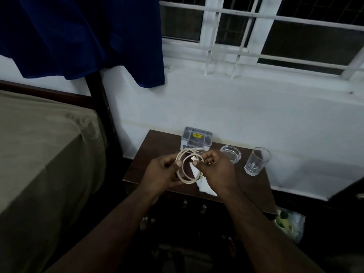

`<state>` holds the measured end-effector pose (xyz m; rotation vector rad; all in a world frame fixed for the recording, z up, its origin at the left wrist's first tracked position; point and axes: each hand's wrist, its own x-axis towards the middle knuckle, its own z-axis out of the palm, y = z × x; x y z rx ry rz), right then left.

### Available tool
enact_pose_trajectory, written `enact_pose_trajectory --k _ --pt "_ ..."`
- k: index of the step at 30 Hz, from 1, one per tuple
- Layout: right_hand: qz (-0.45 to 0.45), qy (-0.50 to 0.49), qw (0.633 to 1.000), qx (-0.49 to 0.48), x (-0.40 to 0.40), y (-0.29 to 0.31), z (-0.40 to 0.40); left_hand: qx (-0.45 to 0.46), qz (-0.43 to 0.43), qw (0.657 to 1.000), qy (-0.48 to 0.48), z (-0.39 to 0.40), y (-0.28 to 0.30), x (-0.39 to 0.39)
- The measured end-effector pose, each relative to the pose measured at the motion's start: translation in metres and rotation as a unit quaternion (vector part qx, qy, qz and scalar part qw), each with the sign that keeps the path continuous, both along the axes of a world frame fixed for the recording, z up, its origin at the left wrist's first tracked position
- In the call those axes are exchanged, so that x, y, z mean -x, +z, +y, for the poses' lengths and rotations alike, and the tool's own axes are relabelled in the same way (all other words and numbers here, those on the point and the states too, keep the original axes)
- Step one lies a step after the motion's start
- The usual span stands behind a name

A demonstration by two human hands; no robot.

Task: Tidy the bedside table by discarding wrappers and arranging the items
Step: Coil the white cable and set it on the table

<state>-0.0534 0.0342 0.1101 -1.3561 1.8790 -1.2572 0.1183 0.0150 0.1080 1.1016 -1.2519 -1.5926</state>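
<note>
- Head view: left hand [159, 170] and right hand [214, 168] pinch coiled white cable [187, 168], centre frame.
- Coil's plane faces camera; USB plug [195, 159] points upper left.
- Bedside table [157, 146] below.

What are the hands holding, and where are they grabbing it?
A coiled white charging cable: the left hand pinches the loop's left side, and the right hand pinches its right side, near the plug.

Centre of frame: left hand [159, 172] and right hand [214, 170] each pinch a coiled white cable [187, 166] above a dark bedside table [149, 154]. Behind the coil, a small box [197, 136]. Right of centre: glass ashtray [230, 154], then tumbler [257, 164]. Left: bed [39, 144].
</note>
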Motion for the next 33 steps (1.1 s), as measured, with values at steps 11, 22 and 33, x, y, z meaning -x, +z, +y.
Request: enact_pose_trajectory --k 11,22,33 --pt "0.062 0.011 0.997 0.033 -0.005 -0.006 0.029 0.124 -0.081 0.987 0.067 0.02 -0.024 0.021" --pt "-0.122 -0.009 0.991 -0.052 -0.012 -0.028 0.037 -0.074 0.107 0.991 0.041 0.039 -0.037 0.025" --pt "-0.073 -0.034 0.997 0.005 -0.025 -0.025 0.046 -0.07 0.047 0.996 0.034 0.038 -0.025 0.022"
